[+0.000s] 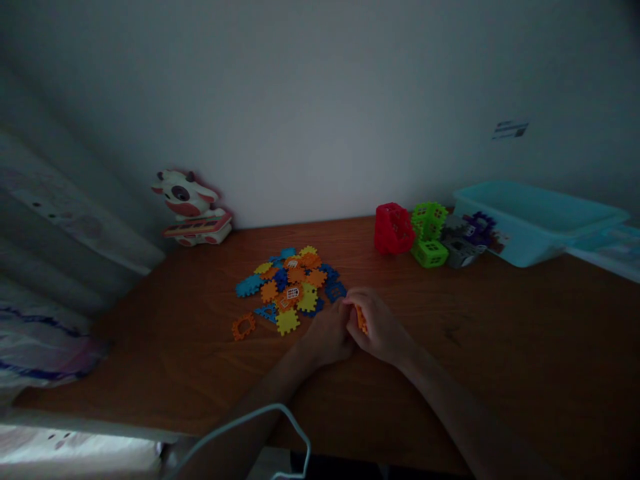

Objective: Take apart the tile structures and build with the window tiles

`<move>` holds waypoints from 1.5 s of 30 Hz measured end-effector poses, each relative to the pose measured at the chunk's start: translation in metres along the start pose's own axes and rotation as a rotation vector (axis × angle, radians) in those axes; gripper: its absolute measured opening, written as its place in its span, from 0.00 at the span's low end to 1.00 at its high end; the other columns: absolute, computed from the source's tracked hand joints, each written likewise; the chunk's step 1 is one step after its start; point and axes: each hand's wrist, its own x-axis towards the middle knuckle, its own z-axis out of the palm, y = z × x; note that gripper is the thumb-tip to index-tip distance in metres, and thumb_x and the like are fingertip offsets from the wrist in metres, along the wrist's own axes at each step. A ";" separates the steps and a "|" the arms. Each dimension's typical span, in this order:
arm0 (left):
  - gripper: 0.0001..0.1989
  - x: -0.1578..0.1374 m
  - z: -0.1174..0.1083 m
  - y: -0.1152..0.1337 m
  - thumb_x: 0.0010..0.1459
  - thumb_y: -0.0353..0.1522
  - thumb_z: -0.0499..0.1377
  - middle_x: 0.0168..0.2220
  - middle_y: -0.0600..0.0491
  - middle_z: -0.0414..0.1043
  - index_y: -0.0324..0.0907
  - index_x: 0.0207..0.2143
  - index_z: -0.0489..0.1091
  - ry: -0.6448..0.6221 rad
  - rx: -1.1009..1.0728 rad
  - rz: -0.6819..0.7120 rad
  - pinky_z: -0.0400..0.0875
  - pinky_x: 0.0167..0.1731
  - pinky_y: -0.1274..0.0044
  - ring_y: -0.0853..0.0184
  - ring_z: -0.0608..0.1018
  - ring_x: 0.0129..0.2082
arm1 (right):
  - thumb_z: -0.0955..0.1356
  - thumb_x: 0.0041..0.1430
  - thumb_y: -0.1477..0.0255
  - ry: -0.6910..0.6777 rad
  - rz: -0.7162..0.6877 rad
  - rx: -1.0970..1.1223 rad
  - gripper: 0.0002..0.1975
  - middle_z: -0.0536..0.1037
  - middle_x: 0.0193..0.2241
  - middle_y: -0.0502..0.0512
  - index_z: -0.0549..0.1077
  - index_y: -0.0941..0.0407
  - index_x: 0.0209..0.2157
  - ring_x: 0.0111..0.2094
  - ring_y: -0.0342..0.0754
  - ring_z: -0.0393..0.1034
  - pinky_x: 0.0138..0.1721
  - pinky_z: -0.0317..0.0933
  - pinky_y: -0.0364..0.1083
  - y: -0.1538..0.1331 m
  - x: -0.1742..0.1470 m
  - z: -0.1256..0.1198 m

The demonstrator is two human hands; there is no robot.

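Observation:
My left hand (330, 331) and my right hand (376, 325) meet above the front middle of the wooden table. Both are closed around an orange interlocking tile (361, 320), whose toothed edge shows between them; most of it is hidden by the fingers. Just beyond and left of my hands lies a loose pile of toothed plastic tiles in orange, yellow and blue. A yellow square tile (287, 321) lies at the pile's near edge. Off to its left is an orange frame tile (243, 327) with an open centre.
At the back right stand a red block structure (393, 229), a green one (429, 235) and a grey one (461, 251). Beside them is a light blue bin (540, 233). A cow toy with a keyboard (193, 210) stands back left. A pale cable (270, 407) loops up in front.

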 end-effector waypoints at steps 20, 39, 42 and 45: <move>0.30 0.012 -0.016 0.011 0.58 0.55 0.56 0.43 0.42 0.79 0.38 0.48 0.71 -0.196 -1.816 -0.727 0.73 0.46 0.65 0.56 0.80 0.45 | 0.69 0.62 0.63 0.244 0.283 0.094 0.17 0.74 0.45 0.57 0.65 0.50 0.50 0.46 0.51 0.72 0.48 0.69 0.52 -0.001 0.005 0.004; 0.26 0.002 -0.088 -0.069 0.54 0.41 0.66 0.50 0.44 0.68 0.42 0.52 0.66 0.965 -0.109 -0.386 0.67 0.55 0.62 0.56 0.73 0.51 | 0.65 0.65 0.66 -0.133 0.214 -0.235 0.32 0.64 0.61 0.64 0.51 0.50 0.67 0.62 0.58 0.61 0.62 0.58 0.63 0.023 -0.008 0.008; 0.30 -0.010 -0.104 -0.091 0.54 0.42 0.65 0.53 0.42 0.66 0.41 0.56 0.62 0.980 0.123 -0.404 0.64 0.58 0.59 0.53 0.70 0.55 | 0.65 0.65 0.69 -0.148 0.200 -0.221 0.29 0.67 0.59 0.63 0.54 0.50 0.65 0.60 0.56 0.63 0.62 0.60 0.60 0.021 -0.007 0.009; 0.34 -0.016 -0.109 -0.101 0.53 0.44 0.66 0.54 0.40 0.65 0.40 0.57 0.61 0.976 0.198 -0.426 0.64 0.58 0.57 0.51 0.70 0.56 | 0.65 0.64 0.70 -0.148 0.216 -0.235 0.27 0.69 0.57 0.63 0.57 0.52 0.63 0.58 0.55 0.65 0.60 0.61 0.59 0.020 -0.006 0.007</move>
